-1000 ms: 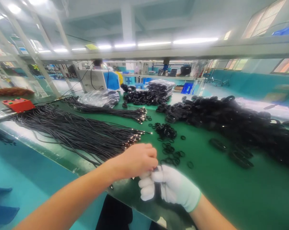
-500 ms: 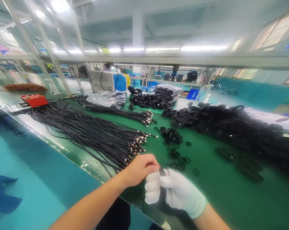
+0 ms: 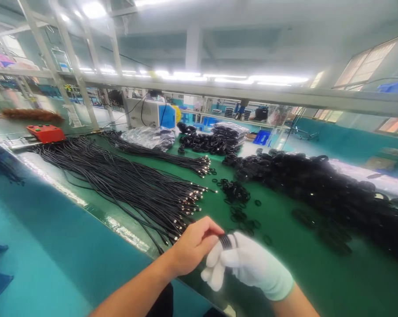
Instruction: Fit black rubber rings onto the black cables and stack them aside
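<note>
While many black cables (image 3: 119, 176) lie straight on the table (image 3: 278, 220), tips toward its middle, a second straight bunch (image 3: 162, 156) rests behind them. One dark coil (image 3: 225, 241) is in hand above the near edge, the gloved right hand's (image 3: 248, 259) grip folded around it; the bare left hand's (image 3: 197, 242) fingertips meet its upper end, though whether they pinch it cannot be told. Judging by the large heap of what look like coiled cables (image 3: 294, 180) along the right side, plenty seem finished, with both straight bunches left. Small black rings (image 3: 234, 191) lie scattered between. Toward the far edge sit a clear plastic bag (image 3: 149, 137) and a blue-sided machine (image 3: 146, 112); a red control box (image 3: 46, 133) stands near the left end. Beyond are a teal floor (image 3: 53, 237), bright ceiling lights and windows.
</note>
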Action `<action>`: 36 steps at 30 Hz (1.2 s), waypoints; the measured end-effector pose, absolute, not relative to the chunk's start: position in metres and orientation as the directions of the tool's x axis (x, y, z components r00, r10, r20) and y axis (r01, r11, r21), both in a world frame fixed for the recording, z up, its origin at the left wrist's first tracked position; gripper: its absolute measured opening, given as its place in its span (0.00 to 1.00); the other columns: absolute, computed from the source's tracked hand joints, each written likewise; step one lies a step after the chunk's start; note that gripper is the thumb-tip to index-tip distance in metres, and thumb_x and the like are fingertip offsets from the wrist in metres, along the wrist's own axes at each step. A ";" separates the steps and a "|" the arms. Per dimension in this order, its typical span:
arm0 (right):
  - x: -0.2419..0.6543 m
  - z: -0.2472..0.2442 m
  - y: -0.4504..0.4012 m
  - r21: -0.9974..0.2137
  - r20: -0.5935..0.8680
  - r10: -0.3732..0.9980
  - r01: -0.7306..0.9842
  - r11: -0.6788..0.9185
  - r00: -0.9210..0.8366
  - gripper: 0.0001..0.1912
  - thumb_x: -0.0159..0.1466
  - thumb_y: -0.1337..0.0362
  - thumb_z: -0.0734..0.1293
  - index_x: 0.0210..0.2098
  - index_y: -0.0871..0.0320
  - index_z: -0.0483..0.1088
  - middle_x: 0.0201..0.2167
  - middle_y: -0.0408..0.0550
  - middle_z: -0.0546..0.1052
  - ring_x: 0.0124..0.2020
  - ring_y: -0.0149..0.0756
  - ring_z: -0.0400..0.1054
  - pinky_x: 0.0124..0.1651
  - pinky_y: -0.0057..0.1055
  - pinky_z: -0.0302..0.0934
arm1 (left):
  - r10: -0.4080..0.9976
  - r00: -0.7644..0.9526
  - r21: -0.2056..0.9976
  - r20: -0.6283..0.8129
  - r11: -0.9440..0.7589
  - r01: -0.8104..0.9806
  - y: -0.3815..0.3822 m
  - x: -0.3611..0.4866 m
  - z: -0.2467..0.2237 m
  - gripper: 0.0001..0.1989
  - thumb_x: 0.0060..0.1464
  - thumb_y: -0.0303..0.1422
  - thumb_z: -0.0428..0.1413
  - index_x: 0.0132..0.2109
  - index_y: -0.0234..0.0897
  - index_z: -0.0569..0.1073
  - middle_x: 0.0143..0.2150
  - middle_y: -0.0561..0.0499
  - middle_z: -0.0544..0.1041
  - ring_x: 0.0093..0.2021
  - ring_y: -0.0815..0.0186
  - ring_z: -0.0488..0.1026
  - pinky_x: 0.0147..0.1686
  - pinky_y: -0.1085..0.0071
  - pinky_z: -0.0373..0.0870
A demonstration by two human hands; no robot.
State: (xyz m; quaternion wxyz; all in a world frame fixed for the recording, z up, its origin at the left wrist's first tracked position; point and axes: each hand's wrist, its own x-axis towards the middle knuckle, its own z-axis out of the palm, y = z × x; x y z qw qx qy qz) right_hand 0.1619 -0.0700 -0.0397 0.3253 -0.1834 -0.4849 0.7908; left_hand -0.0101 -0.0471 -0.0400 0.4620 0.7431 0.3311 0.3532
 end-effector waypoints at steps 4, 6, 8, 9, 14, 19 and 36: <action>0.163 -0.027 -0.071 -0.933 0.014 0.647 -0.242 -0.265 -0.762 0.13 0.59 0.65 0.63 0.35 0.69 0.74 0.25 0.57 0.77 0.37 0.44 0.72 0.47 0.44 0.61 | 0.780 0.591 0.922 0.207 -0.357 0.149 -0.047 -0.011 -0.039 0.09 0.51 0.23 0.50 0.41 0.35 0.67 0.34 0.53 0.70 0.32 0.71 0.66 0.33 0.75 0.65; 0.164 -0.019 -0.071 -0.952 -0.005 0.620 -0.186 -0.243 -0.785 0.12 0.59 0.65 0.62 0.34 0.69 0.74 0.27 0.56 0.78 0.36 0.43 0.72 0.48 0.43 0.59 | 0.792 0.557 0.910 0.251 -0.389 0.144 -0.049 -0.010 -0.040 0.08 0.50 0.22 0.51 0.39 0.35 0.66 0.34 0.53 0.69 0.31 0.71 0.65 0.31 0.75 0.64; 0.165 -0.011 -0.073 -0.962 -0.032 0.598 -0.138 -0.236 -0.801 0.12 0.59 0.66 0.62 0.34 0.68 0.75 0.28 0.55 0.78 0.36 0.41 0.71 0.50 0.42 0.58 | 0.804 0.510 0.896 0.304 -0.424 0.133 -0.053 -0.007 -0.043 0.08 0.49 0.21 0.51 0.37 0.36 0.66 0.35 0.54 0.68 0.31 0.72 0.65 0.30 0.76 0.64; 0.165 -0.009 -0.074 -0.964 -0.049 0.591 -0.118 -0.240 -0.805 0.12 0.59 0.66 0.62 0.34 0.68 0.75 0.28 0.54 0.78 0.34 0.39 0.71 0.49 0.41 0.59 | 0.808 0.487 0.887 0.333 -0.444 0.130 -0.056 -0.005 -0.044 0.08 0.49 0.21 0.51 0.37 0.36 0.66 0.35 0.53 0.68 0.31 0.72 0.65 0.30 0.76 0.64; 0.165 -0.006 -0.078 -0.971 -0.043 0.581 -0.104 -0.217 -0.813 0.13 0.58 0.65 0.63 0.32 0.69 0.76 0.24 0.53 0.77 0.29 0.36 0.70 0.43 0.36 0.62 | 0.752 0.381 0.779 0.538 -0.616 0.116 -0.069 0.002 -0.051 0.10 0.53 0.20 0.48 0.40 0.36 0.67 0.37 0.51 0.68 0.36 0.69 0.67 0.36 0.74 0.66; 0.168 -0.011 -0.080 -0.969 -0.098 0.594 -0.061 -0.241 -0.799 0.13 0.58 0.63 0.64 0.35 0.68 0.75 0.26 0.53 0.77 0.27 0.36 0.69 0.39 0.36 0.64 | 0.641 0.376 0.646 0.669 -0.752 0.132 -0.066 0.006 -0.055 0.11 0.55 0.20 0.47 0.42 0.37 0.67 0.36 0.50 0.70 0.36 0.69 0.69 0.36 0.74 0.67; 0.165 0.017 -0.089 -0.993 -0.091 0.605 0.024 -0.118 -0.791 0.18 0.58 0.56 0.64 0.30 0.67 0.77 0.23 0.52 0.75 0.22 0.32 0.65 0.30 0.28 0.61 | 0.453 0.591 0.522 0.668 -0.851 0.062 -0.058 0.002 -0.023 0.13 0.56 0.23 0.47 0.47 0.34 0.71 0.38 0.46 0.73 0.38 0.68 0.71 0.38 0.76 0.70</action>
